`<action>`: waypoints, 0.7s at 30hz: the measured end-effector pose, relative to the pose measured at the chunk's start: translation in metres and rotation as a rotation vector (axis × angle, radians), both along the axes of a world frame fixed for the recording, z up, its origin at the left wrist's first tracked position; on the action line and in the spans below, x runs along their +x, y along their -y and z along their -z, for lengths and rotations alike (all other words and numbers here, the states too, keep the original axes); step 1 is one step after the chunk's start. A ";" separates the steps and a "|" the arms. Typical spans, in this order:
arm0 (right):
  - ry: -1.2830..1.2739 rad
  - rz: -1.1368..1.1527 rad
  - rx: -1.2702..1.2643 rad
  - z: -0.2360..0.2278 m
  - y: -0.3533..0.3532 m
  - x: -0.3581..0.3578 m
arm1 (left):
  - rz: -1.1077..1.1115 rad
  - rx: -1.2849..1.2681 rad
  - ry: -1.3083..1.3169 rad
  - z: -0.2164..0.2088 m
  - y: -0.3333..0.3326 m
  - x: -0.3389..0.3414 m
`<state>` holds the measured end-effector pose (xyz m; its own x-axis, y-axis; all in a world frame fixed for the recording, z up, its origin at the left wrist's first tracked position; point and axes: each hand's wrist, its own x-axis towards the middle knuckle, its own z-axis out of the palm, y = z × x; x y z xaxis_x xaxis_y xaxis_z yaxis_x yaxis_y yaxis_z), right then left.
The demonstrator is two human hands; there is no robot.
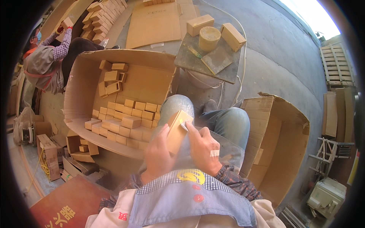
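My left hand [157, 152] grips a light-brown wooden box [176, 133] by its left side, holding it tilted above my lap. Pinched in my right hand [204, 149] is a small grey-white piece [184, 125], pressed against the box's upper face; its exact kind is unclear. A pale yellow patch shows on the wood beside it. There is a strip of white tape on the back of my right hand. To my left stands a large cardboard carton [146, 60] with rows of similar wooden boxes [131, 121] inside.
Ahead, a low stool [232, 76] bears a round tub [209, 38], a flat plate, a thin-handled tool and two wooden boxes. Another open carton [260, 125] stands on my right. At far left a co-worker [45, 64] handles a box near stacked boxes [102, 21]. A cable lies on the floor.
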<state>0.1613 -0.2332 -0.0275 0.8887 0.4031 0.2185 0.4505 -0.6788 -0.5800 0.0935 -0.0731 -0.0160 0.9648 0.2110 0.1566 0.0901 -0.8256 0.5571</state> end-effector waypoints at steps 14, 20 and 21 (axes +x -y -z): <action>-0.068 0.044 -0.049 -0.001 0.000 0.005 | -0.011 -0.011 -0.030 -0.003 0.002 0.001; 0.056 -0.004 0.051 -0.006 0.001 0.007 | -0.013 -0.015 -0.008 -0.003 0.002 0.002; -0.022 0.026 -0.011 -0.005 0.001 0.005 | -0.011 -0.024 -0.012 -0.003 0.002 0.002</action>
